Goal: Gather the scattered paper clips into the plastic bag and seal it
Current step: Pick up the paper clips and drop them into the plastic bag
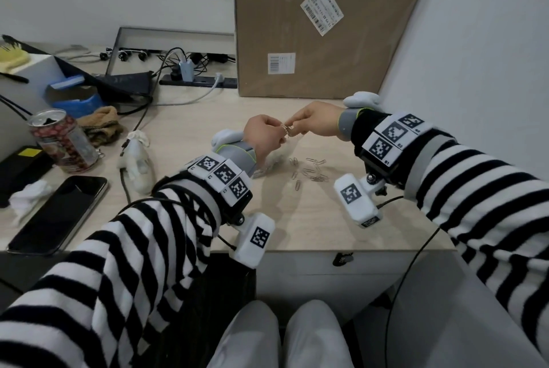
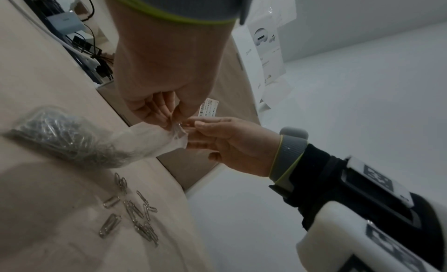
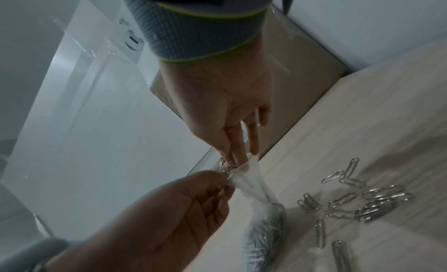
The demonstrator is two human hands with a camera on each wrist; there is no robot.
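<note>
A clear plastic bag (image 2: 72, 138) partly filled with paper clips lies on the pale desk (image 1: 297, 219), its mouth lifted off the surface. My left hand (image 1: 279, 133) pinches the bag's mouth (image 3: 244, 178) and holds it up. My right hand (image 1: 294, 125) pinches a few silver paper clips (image 3: 226, 167) right at that mouth. The two hands meet fingertip to fingertip above the desk. Several loose paper clips (image 1: 312, 170) lie scattered on the desk just right of the bag; the same loose clips (image 3: 362, 203) show in the right wrist view.
A tall cardboard box (image 1: 320, 26) stands against the wall behind the hands. To the left are a drink can (image 1: 64, 142), a black phone (image 1: 59, 213), a white crumpled object (image 1: 136, 160) and a power strip (image 1: 199, 80) with cables. The desk's front edge (image 1: 341, 249) is near my wrists.
</note>
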